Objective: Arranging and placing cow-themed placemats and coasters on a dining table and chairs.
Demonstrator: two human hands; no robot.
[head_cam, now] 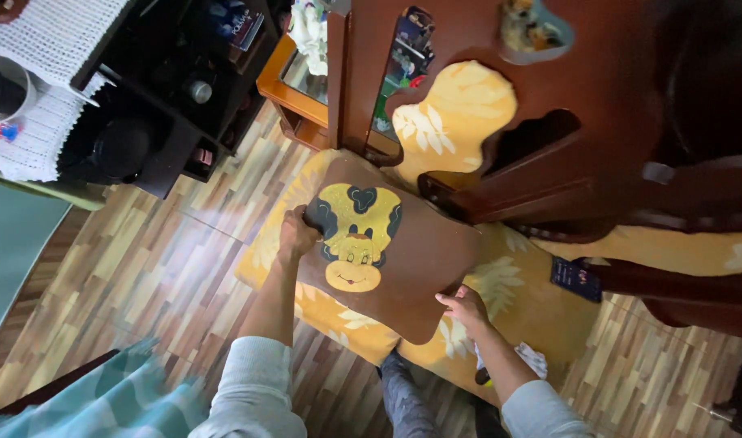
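A brown cushion point(424, 255) with a yellow cartoon monkey face on it is held over a wooden seat. My left hand point(296, 234) grips the cushion's left edge beside the picture. My right hand point(466, 308) grips its lower right edge. Under the cushion lies a yellow seat pad point(525, 296) with a pale leaf pattern. A second yellow leaf-patterned pad point(452, 113) shows through the carved dark wooden backrest point(598, 105).
A dark shelf unit point(164, 89) with objects stands at the upper left beside a white knitted cloth point(42, 49). A small wooden glass-topped table point(294, 89) is behind it. A dark blue card point(576, 278) lies on the seat pad. Wood-pattern floor point(128, 276) and teal cloth point(103, 401) are at left.
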